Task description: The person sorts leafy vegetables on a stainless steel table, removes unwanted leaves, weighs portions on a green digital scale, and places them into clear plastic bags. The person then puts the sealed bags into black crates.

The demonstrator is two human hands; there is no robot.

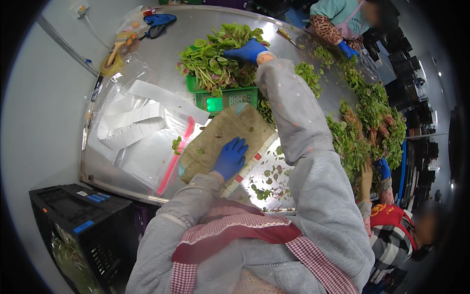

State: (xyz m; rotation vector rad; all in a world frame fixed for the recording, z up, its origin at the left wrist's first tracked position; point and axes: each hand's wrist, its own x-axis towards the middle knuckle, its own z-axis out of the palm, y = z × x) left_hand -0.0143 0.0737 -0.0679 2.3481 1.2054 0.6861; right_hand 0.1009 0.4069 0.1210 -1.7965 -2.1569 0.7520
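My right hand [248, 51], in a blue glove, is closed over a heap of leafy greens [208, 66] with pinkish stems; some of its fingers are lost among the leaves. The greens lie on the green tray of a digital scale [234, 98] with a lit display. My left hand [231, 159], also in a blue glove, rests flat on a folded olive-brown cloth [205, 142] with its fingers spread. That cloth lies in front of the scale. Left of it are clear plastic bags [142, 169] with a pink seal strip, and a curling strip of white labels [132, 122].
Loose leaves [271, 179] litter the metal table [161, 49]. A long pile of greens [372, 122] lies at the right, where a co-worker's hands [374, 174] touch it. Another co-worker's gloved hand [347, 50] is at the far right. A knife [288, 37] lies behind. A black crate [88, 215] stands at the lower left.
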